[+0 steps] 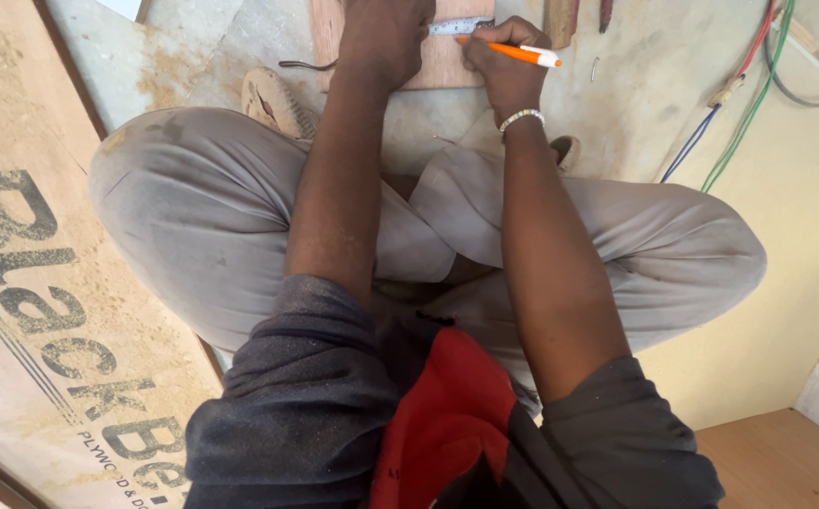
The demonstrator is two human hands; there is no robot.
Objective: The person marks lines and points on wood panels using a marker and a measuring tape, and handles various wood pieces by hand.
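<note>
Crossed legs (240, 236) near; far, left hand (383, 38) pressed flat on wood piece (438, 66), right hand (504, 71) pinching orange pen (508, 52) at tape measure (461, 26).

At the top centre of the frame we saw a small reddish wooden board (447, 66) flat on the floor, a metal ruler (459, 26) lying across it, and an orange pen (513, 53) slanted above.

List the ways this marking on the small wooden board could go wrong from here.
1. The left hand alone presses the measuring tape on the small wooden board; if it shifts, the mark may land off.
2. The right hand holds the orange pen at a low slant, so its line could stray from the tape's edge.
3. The board lies loose on the dusty floor and might slide.
</note>
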